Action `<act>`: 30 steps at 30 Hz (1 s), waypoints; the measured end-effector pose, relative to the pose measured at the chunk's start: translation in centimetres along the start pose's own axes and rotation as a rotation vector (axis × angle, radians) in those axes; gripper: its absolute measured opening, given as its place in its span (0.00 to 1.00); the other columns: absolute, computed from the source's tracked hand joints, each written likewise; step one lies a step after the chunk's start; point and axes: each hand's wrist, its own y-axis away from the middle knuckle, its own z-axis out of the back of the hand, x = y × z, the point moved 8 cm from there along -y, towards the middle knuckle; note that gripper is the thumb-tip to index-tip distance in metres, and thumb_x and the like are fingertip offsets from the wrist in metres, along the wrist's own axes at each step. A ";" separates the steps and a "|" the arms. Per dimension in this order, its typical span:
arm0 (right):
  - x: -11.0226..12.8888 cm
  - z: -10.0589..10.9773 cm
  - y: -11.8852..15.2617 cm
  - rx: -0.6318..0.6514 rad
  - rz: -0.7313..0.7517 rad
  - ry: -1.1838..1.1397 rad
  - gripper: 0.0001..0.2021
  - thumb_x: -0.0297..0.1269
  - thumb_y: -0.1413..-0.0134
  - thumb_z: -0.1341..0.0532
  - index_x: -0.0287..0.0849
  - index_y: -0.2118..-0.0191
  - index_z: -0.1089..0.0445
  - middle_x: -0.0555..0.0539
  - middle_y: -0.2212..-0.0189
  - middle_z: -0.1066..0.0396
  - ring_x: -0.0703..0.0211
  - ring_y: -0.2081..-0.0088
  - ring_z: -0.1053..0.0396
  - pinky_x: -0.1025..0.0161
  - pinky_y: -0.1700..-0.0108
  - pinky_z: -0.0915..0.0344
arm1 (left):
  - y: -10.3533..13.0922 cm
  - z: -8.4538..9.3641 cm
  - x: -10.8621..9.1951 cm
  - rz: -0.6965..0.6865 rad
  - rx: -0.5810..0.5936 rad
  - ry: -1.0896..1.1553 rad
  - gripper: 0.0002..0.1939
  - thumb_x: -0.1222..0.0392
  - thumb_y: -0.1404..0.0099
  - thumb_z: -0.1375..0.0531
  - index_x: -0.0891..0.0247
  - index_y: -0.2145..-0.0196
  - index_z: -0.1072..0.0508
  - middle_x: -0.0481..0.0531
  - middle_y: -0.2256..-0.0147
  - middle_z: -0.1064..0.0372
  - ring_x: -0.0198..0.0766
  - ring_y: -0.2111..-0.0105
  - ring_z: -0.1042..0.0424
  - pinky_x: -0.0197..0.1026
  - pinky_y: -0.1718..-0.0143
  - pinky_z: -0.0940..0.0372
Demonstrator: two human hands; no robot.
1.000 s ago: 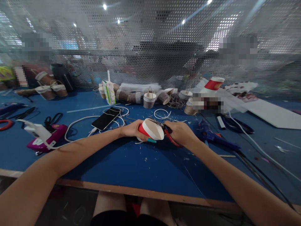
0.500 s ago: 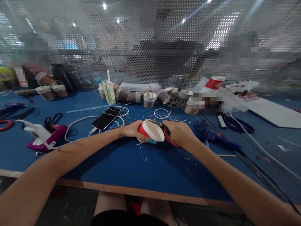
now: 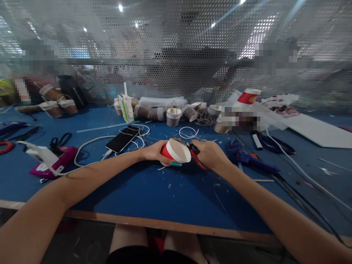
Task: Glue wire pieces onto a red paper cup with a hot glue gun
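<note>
A red and white paper cup [image 3: 178,151] is tilted on its side above the table, its open mouth turned toward me. My left hand [image 3: 156,152] wraps round the cup from the left; a turquoise thumbnail shows below it. In my right hand [image 3: 209,154] are red-handled pliers [image 3: 197,159], gripped by the handles. Their dark metal jaws lie at the cup's upper rim. Whether the jaws touch the cup I cannot tell.
A phone [image 3: 122,139] with a white cable lies left, beyond a purple power strip [image 3: 64,159]. Blue glue gun [image 3: 253,161] lies right. Twine-wrapped cups [image 3: 173,116], a drink carton [image 3: 126,108] and another red cup [image 3: 248,97] stand behind, before a perforated metal screen [image 3: 176,66].
The view has shifted slightly. Both hands keep hold of the cup and pliers; the cup has turned a little and its rim sits slightly higher.
</note>
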 end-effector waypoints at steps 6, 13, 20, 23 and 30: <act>-0.3 0.1 -0.1 -0.031 -0.008 -0.013 0.16 0.26 0.48 0.48 0.37 0.58 0.26 0.38 0.67 0.21 0.52 0.68 0.27 0.61 0.68 0.48 | 0.1 -0.2 -0.4 -0.034 -0.043 0.023 0.34 0.62 0.60 0.25 0.64 0.55 0.31 0.51 0.61 0.27 0.41 0.58 0.29 0.51 0.46 0.36; 0.6 0.8 0.3 -0.062 0.081 -0.015 0.17 0.24 0.51 0.47 0.38 0.56 0.27 0.38 0.62 0.21 0.51 0.63 0.26 0.62 0.68 0.46 | 0.2 -0.4 0.7 0.046 0.024 0.123 0.33 0.63 0.61 0.25 0.64 0.56 0.28 0.52 0.63 0.25 0.40 0.61 0.27 0.45 0.52 0.34; 0.6 0.5 0.1 -0.079 0.097 -0.034 0.16 0.25 0.49 0.48 0.38 0.58 0.27 0.39 0.65 0.21 0.52 0.67 0.27 0.62 0.69 0.49 | 0.2 -0.7 0.8 0.073 0.067 0.163 0.32 0.64 0.62 0.25 0.65 0.56 0.25 0.56 0.61 0.22 0.44 0.59 0.25 0.46 0.51 0.34; 0.2 0.5 0.0 -0.109 0.085 -0.044 0.15 0.27 0.50 0.47 0.38 0.60 0.26 0.39 0.68 0.21 0.52 0.69 0.28 0.62 0.70 0.51 | 0.4 -0.8 0.9 0.087 0.062 0.158 0.32 0.63 0.61 0.25 0.66 0.55 0.25 0.56 0.62 0.22 0.45 0.60 0.24 0.46 0.53 0.33; -2.3 0.2 -0.7 -0.184 -0.054 -0.216 0.15 0.34 0.44 0.47 0.36 0.62 0.24 0.36 0.69 0.22 0.52 0.71 0.29 0.62 0.69 0.47 | -0.4 1.6 1.0 -0.058 -0.151 0.260 0.38 0.58 0.59 0.24 0.63 0.50 0.29 0.58 0.55 0.23 0.46 0.56 0.25 0.48 0.49 0.34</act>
